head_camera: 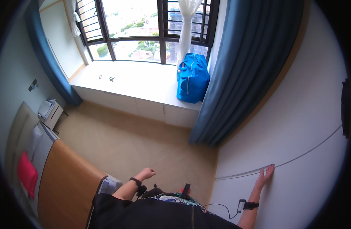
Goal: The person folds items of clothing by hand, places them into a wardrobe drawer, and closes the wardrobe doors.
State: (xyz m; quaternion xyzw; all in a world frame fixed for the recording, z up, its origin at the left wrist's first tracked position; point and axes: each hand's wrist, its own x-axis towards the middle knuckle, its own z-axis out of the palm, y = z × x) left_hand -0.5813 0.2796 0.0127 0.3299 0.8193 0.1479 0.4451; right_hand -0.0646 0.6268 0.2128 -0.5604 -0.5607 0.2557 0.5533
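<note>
My right hand [265,175] reaches out to a white cabinet front and touches the far end of a long grey handle [249,172]. Its fingers point upward over the handle strip; whether they grip it is not clear. A black wrist strap with a small device [241,205] sits on that forearm, and a cable runs from it towards my waist. Over the floor in front of me, my left hand [147,173] hangs loosely curled, with nothing visible in it. That wrist wears a black band [136,181] too.
A bed with a brown mat [69,177] and a red cushion [27,174] stands at left, a nightstand [53,116] beyond. Under the window, a white sill bench [144,83] bears a blue bag [194,78] and two small items. Blue curtains [244,57] hang right; bare floor [129,137] lies between.
</note>
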